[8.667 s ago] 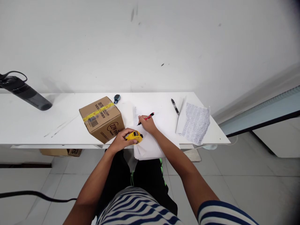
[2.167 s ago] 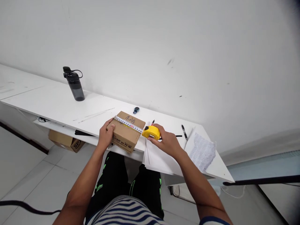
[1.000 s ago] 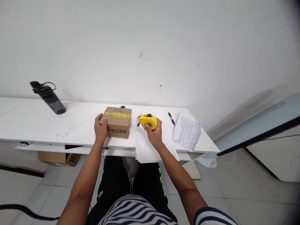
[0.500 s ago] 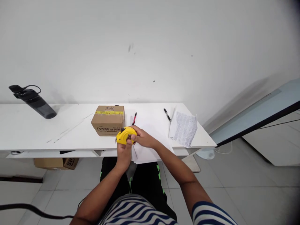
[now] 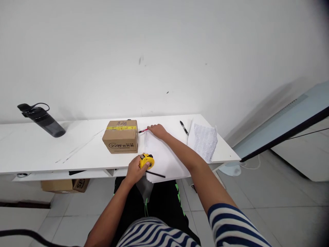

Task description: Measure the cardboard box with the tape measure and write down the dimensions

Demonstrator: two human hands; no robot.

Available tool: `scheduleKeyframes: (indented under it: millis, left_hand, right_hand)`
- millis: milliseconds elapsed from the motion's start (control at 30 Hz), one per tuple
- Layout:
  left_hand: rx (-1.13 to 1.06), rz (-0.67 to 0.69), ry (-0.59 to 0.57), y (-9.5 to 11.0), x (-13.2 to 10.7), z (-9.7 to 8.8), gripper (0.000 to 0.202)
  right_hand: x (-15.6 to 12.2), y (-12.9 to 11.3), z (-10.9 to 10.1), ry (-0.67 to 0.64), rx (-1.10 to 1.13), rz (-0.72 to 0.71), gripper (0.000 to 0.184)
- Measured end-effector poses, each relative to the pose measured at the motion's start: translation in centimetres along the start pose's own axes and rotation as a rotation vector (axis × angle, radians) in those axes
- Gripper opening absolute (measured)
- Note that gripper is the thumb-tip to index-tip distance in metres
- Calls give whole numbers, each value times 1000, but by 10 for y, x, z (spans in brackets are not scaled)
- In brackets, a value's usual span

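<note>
My left hand [image 5: 135, 169] is closed around a yellow tape measure [image 5: 147, 161] at the front edge of the white table. A thin dark strap [image 5: 156, 174] trails from it across the paper. Further back, my right hand [image 5: 158, 131] pinches the end of a red and black pen [image 5: 143, 130], which points left toward the cardboard box [image 5: 120, 137]. Under my right forearm lies a stack of white paper [image 5: 160, 156], partly hidden and reaching slightly past the table's front edge. Yellow tape runs across the top of the box.
A dark water bottle [image 5: 45, 121] stands at the left of the table [image 5: 82, 137]. To the right lie a black pen [image 5: 184, 128] and a sheet covered in writing [image 5: 204, 140]. Another cardboard box [image 5: 64, 185] is below the table, and a wall rises behind.
My right hand has left the tape measure, moved back and taken hold of the red pen, which has turned sideways. My left hand has lowered slightly right with the tape measure.
</note>
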State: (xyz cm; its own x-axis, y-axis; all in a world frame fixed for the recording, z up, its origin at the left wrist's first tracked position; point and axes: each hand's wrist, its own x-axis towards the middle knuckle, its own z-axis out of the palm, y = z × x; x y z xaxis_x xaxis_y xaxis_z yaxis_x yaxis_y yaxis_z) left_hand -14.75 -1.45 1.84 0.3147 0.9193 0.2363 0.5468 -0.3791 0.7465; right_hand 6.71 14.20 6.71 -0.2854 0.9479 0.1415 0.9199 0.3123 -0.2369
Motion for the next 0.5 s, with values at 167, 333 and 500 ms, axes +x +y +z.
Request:
scheduleKeyframes:
  millis: [167, 333, 500]
  left_hand:
    - [77, -64, -40, 6, 1, -3, 37]
    - [72, -35, -31, 1, -1, 2, 39]
    - [98, -5, -23, -4, -2, 7, 40]
  right_hand:
    - [-33, -10, 16, 264, 377, 107, 30]
    - [-62, -37, 44, 299, 1085, 172, 36]
    - [-63, -43, 48, 148, 1099, 194, 43]
